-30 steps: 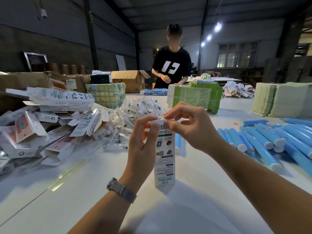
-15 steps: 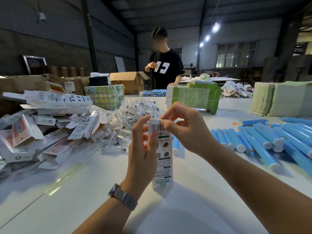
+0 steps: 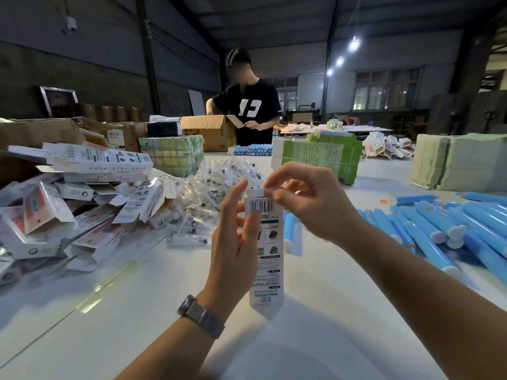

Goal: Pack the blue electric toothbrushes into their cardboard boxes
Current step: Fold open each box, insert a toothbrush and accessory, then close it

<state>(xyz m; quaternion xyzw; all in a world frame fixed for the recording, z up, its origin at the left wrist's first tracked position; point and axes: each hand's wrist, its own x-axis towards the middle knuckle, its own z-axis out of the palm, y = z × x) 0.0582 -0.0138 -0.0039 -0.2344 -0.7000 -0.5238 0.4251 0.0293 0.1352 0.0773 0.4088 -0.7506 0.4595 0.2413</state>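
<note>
Head view: we stand one narrow cardboard box (image 3: 264,250) upright on the white surface (image 3: 137,311), our left hand (image 3: 236,242) wrapped around its body just below the barcode, the grip clamped on the carton. Our right hand (image 3: 307,204) pinches the white end flap (image 3: 255,192) at the top, fingertips (image 3: 270,183) pressing it down toward the opening; that grip is closed on the flap. We cannot see inside, so whether a toothbrush is already in this box cannot be told, though the flap work suggests we are closing it.

Loose blue toothbrushes (image 3: 439,229) lie in a spread to the right, well apart from the box, and one more (image 3: 289,231) lies just behind it. A heap of open, empty-looking cartons (image 3: 90,198) sits to the left, with small clear packets (image 3: 216,185) piled beside them. Across the surface another person (image 3: 248,102) works at a brown shipping carton (image 3: 208,130).

We judge the box light and thin-walled, easy to crush if squeezed across its broad faces, so holding it by the edges near mid-height seems safest. The flap is stiff along its fold and wants a firm push at its free edge. The toothbrush handles look smooth, rigid and prone to rolling; we would take one around the middle of the barrel.
</note>
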